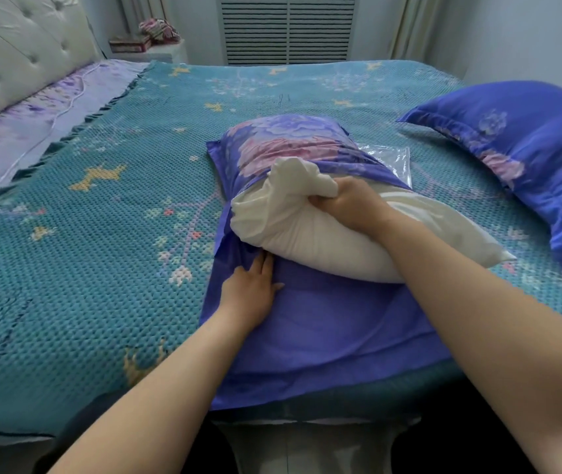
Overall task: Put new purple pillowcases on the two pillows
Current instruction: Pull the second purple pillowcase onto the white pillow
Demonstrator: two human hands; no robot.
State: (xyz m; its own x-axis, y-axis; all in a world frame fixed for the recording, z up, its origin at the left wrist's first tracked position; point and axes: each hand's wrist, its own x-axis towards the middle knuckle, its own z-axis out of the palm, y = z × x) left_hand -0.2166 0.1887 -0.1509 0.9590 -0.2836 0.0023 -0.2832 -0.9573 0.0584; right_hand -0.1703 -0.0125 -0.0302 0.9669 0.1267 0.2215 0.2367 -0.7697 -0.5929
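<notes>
Pillowcase flap: the plain purple end of the pillowcase point(324, 336) lies flat at the near edge of the bed point(101, 234), nearest the camera, reaching to the edge.
Left hand: the left hand point(252, 289) rests flat on that purple fabric, fingers straight, just beside the white pillow.
Right hand: the right hand point(344, 203) grips a bunched fold of the white pillow point(289, 230), fingers curled tight around the cloth.
White pillow: its far end sits inside the floral part of the pillowcase; its near end lies bare on top of the flap, its right corner pointing toward the right edge of the bed.
Plastic bag: a clear plastic bag point(392, 162) lies under the pillow's far right side, seemingly flat.
Second pillow: the covered pillow point(519, 159), already in purple floral cloth, lies at the right edge of the bed, apart from the first.
Headboard: a tufted pale headboard point(16, 46) stands along the left edge.
</notes>
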